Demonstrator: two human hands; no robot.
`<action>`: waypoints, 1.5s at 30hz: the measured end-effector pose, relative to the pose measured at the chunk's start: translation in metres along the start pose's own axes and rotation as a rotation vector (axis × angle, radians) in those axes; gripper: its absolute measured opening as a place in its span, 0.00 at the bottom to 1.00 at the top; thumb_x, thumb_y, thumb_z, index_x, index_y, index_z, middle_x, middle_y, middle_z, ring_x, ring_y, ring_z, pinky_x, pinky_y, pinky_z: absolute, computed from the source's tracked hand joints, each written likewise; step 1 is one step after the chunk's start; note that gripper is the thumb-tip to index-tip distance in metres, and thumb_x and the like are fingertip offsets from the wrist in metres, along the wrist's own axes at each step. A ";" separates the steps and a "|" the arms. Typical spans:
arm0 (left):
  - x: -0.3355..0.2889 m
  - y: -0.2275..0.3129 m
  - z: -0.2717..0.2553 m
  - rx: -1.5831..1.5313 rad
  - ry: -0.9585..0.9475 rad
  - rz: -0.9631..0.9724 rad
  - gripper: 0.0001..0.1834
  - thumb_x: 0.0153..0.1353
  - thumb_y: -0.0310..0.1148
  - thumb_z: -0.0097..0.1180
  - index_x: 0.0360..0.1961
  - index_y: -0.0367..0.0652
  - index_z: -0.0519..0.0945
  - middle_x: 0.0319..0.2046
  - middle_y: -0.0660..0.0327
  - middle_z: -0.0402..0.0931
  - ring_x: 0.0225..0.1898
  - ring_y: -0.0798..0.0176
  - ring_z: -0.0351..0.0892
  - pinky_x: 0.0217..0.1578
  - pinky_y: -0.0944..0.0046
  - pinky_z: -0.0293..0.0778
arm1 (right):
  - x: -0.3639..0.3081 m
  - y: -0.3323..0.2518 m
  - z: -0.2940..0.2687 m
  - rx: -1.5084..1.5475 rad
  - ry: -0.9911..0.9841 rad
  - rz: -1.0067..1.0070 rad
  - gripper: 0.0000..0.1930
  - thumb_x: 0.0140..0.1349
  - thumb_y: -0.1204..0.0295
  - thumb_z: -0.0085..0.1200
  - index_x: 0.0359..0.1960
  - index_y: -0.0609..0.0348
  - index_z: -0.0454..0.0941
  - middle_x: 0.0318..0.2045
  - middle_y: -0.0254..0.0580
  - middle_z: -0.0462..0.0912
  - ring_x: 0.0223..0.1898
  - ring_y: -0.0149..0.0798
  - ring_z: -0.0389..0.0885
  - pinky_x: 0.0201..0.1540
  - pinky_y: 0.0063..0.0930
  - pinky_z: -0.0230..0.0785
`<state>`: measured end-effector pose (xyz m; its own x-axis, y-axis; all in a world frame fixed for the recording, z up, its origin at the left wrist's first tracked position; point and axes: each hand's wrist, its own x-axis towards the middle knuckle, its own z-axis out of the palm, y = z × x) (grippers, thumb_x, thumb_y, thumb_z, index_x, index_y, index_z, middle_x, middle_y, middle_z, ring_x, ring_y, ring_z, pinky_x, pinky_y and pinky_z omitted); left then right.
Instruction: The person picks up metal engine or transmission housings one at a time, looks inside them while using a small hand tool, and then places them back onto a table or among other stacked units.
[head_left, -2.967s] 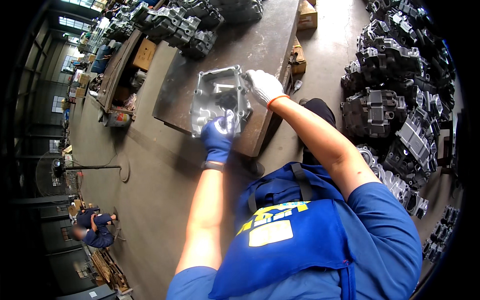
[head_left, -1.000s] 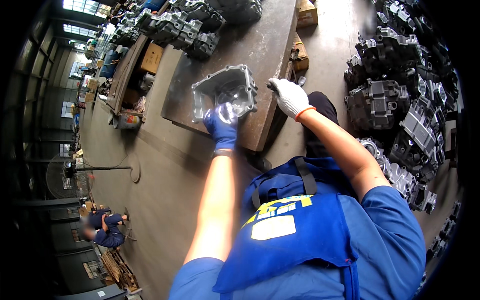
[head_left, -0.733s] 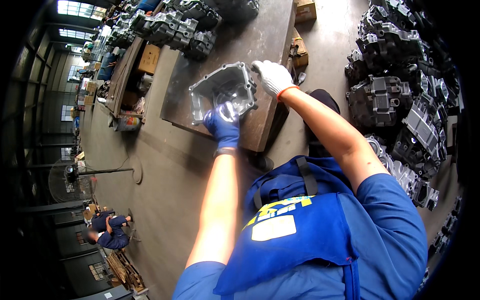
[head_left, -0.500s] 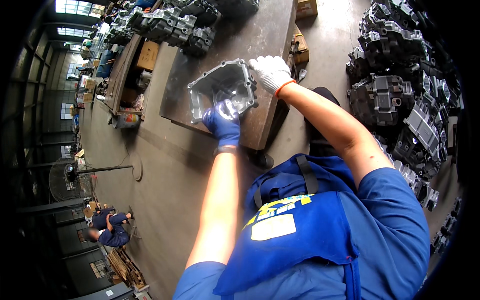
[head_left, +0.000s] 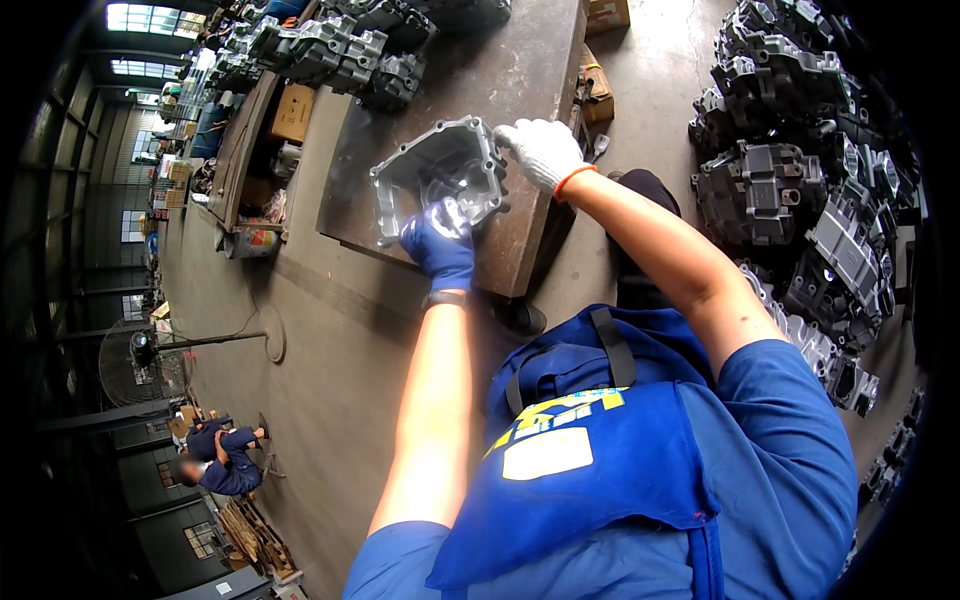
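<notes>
A grey cast-metal housing lies open side up on a dark steel worktable. My left hand, in a blue glove, grips its near rim. My right hand, in a white glove with an orange cuff, holds the housing's right corner. Both my forearms reach up from the lower edge, over my blue apron.
More grey castings stand at the table's far end. A large pile of similar castings fills the floor on the right. Cardboard boxes sit by the table. A floor fan and a crouching person are at lower left.
My right hand has come back from beside the housing to grip its right corner. The housing has shifted slightly on the table while my left hand kept hold of its near rim.
</notes>
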<state>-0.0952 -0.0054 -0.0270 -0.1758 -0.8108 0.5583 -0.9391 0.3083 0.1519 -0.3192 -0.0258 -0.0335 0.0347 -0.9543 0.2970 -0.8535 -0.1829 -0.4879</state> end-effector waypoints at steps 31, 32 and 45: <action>-0.012 0.001 -0.014 -0.053 0.112 0.010 0.20 0.64 0.45 0.54 0.17 0.47 0.78 0.17 0.52 0.76 0.22 0.45 0.77 0.26 0.49 0.70 | 0.010 0.016 0.001 0.050 -0.025 0.001 0.12 0.63 0.68 0.56 0.48 0.48 0.78 0.42 0.48 0.83 0.45 0.54 0.82 0.47 0.48 0.74; -0.012 0.002 -0.013 -0.032 0.085 0.005 0.19 0.63 0.43 0.55 0.17 0.47 0.77 0.17 0.53 0.76 0.22 0.45 0.77 0.25 0.49 0.69 | 0.017 0.013 0.004 0.040 -0.023 -0.006 0.12 0.63 0.68 0.55 0.48 0.48 0.78 0.41 0.48 0.83 0.45 0.54 0.82 0.47 0.48 0.74; -0.004 0.005 -0.020 -0.071 0.027 -0.035 0.19 0.62 0.38 0.54 0.14 0.46 0.77 0.16 0.54 0.76 0.21 0.47 0.77 0.26 0.49 0.69 | 0.114 -0.014 0.028 -0.194 -0.048 -0.138 0.12 0.66 0.69 0.48 0.46 0.44 0.83 0.43 0.44 0.85 0.46 0.48 0.84 0.49 0.44 0.74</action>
<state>-0.0931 0.0090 -0.0120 -0.1343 -0.8085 0.5730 -0.9211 0.3152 0.2287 -0.2885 -0.1385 -0.0159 0.1787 -0.9344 0.3083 -0.9227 -0.2679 -0.2772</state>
